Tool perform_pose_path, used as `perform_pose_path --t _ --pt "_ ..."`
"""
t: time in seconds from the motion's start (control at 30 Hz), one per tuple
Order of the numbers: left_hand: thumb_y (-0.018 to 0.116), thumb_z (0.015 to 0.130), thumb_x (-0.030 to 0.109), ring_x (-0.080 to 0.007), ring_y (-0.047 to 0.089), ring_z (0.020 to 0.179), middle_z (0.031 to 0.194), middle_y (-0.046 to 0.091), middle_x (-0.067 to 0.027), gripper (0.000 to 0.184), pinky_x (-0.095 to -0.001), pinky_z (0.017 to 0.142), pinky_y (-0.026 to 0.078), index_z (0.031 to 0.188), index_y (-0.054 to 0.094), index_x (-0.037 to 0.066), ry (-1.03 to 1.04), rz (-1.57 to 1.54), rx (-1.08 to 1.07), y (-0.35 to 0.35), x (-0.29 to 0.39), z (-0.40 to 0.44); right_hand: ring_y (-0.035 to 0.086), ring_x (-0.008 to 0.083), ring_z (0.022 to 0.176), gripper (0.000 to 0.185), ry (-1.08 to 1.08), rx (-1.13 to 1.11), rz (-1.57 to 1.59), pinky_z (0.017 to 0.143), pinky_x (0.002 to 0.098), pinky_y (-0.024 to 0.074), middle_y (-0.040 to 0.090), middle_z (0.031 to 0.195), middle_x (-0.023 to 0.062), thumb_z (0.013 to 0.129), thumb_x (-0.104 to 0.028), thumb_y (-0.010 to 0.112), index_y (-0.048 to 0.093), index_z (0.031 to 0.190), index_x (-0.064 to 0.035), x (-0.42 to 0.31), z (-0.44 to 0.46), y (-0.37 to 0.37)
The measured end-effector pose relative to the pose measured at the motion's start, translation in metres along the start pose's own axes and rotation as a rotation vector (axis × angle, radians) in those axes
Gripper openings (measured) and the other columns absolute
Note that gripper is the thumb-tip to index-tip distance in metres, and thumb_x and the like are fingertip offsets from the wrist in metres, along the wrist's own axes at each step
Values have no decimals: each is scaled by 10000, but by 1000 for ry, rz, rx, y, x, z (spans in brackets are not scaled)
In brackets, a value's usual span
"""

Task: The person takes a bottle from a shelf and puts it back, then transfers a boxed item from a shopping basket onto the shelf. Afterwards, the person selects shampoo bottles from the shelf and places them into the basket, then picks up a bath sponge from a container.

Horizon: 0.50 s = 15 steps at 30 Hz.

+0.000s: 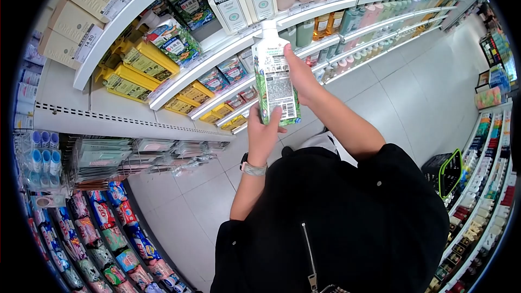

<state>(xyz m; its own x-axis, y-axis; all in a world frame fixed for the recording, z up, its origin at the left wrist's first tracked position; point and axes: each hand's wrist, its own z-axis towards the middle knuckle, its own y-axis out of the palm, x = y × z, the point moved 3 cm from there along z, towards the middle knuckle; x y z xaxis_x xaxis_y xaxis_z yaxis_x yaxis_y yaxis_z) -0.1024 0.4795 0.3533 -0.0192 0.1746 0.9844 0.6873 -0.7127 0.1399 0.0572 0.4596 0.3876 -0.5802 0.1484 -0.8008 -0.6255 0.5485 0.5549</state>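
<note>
Between my two hands is a white bottle (278,84) with a white cap and green leaf print. Its back label, with dense text and a barcode, faces me, and it stands nearly upright. My left hand (263,130) grips the lower left side, thumb over the label near the barcode. Around the upper right side, my right hand (299,76) is closed with its thumb near the top. A watch (253,167) with a pale band is on my left wrist. Just beyond the bottle, white pump bottles (230,10) and patterned packs (172,42) line the shelf.
Curved white shelves (304,16) of bottles run across the top. Yellow bottles (130,81) stand on lower shelves at left. Hanging packs (103,157) and bagged goods (116,239) are at lower left. A black basket with a green rim (449,173) is at right, above the tiled floor (374,103).
</note>
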Motion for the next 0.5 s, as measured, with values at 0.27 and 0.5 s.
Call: perform_pose_path --t 0.27,0.5 --pt "418 1025 261 -132 609 893 1077 616 -116 354 -275 749 511 1209 474 -36 102 -227 63 -11 -15 -1 615 138 993 405 -104 -66 -125 861 292 508 609 1152 90 953 -215 587 489 1279 6 -7 -24 3" --pt "214 1059 317 -159 555 1011 1152 586 -124 491 -312 916 438 1237 498 -42 87 -249 114 -15 -18 3 606 132 1023 561 -175 -194 -187 894 290 504 611 1166 83 826 -38 712 441 1316 9 -2 -25 -6"
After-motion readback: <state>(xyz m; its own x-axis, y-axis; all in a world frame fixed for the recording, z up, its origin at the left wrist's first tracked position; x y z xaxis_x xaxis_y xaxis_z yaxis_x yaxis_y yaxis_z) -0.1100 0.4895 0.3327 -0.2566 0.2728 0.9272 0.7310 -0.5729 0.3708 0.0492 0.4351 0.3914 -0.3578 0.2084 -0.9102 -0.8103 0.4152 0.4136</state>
